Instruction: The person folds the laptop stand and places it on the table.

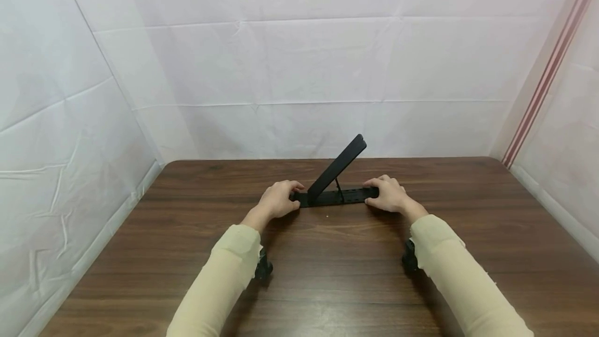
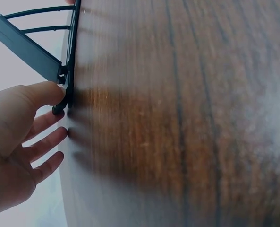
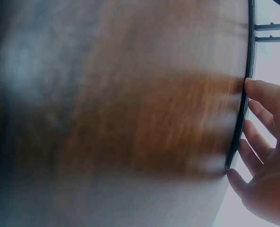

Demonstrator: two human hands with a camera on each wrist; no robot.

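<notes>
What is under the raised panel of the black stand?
Under the raised panel a thin strut props it off the base on the table. The left hand and right hand cover the base's ends.

You're looking at a dark wood-grain table [image 1: 327, 274] that fills the lower half of your view from 3 to 9 o'clock. Creased white sheeting [image 1: 299, 66] closes it in from 9 through 12 to 3 o'clock, and a pink-striped strip [image 1: 545, 85] runs up the corner at 2 o'clock.
</notes>
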